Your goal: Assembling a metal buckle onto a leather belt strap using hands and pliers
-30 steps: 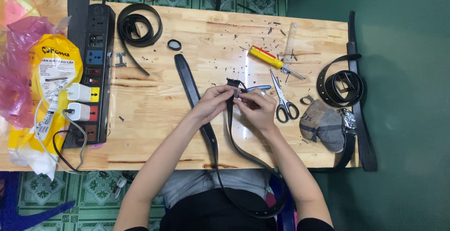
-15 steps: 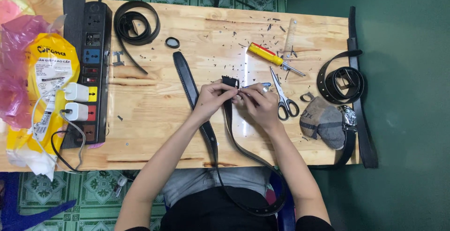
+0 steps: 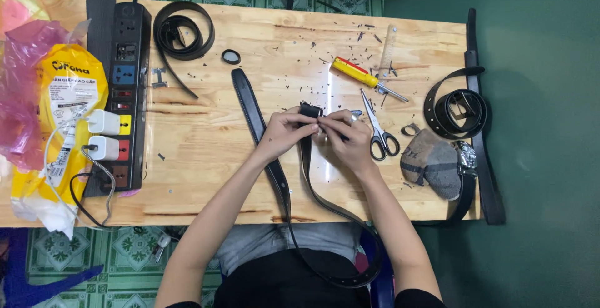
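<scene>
A long black leather belt (image 3: 255,111) lies across the wooden table (image 3: 206,170) and loops down over my lap. My left hand (image 3: 284,132) pinches the belt's folded end (image 3: 309,110) near the table's middle. My right hand (image 3: 347,136) meets it from the right, fingers closed on the same end and on a small tool whose tip barely shows. Both hands touch each other over the belt.
Scissors (image 3: 378,130) and a red-and-yellow screwdriver (image 3: 362,78) lie right of my hands. Coiled belts sit at the back left (image 3: 182,30) and right edge (image 3: 459,107). A black power strip (image 3: 122,95) with chargers, plastic bags (image 3: 47,108), a grey sock (image 3: 434,163) and a small ring (image 3: 230,56) are around.
The small blue-handled pliers seen by my right hand a second ago are no longer visible. Both hands have drawn closer together on the belt end.
</scene>
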